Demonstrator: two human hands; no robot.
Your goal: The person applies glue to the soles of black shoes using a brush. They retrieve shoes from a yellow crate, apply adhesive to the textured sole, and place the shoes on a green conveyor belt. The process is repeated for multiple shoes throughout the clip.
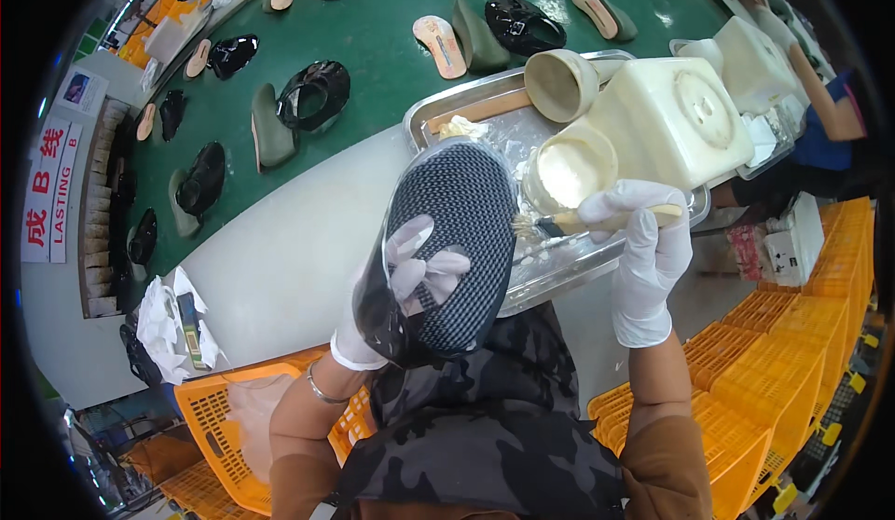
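My left hand (417, 273), in a white glove, grips a glossy black shoe upper (452, 231). Its dark woven underside faces up, and some of my fingers curl over that surface. A brush (571, 223) with a pale handle is held in my gloved right hand (643, 240). Its bristles are beside the right edge of the shoe upper; whether they touch it I cannot tell. Just beyond the brush, a cup of white paste (571, 171) stands in a metal tray (550, 289), near a large whitish plastic jug (653, 115).
An empty-looking pale cup (559, 85) lies tilted in the tray. The green conveyor (373, 40) carries several black uppers and olive soles. Crumpled white paper (163, 329) sits at the left on a pale worktop (289, 250). Orange crates (219, 427) flank me; another person (830, 129) works at right.
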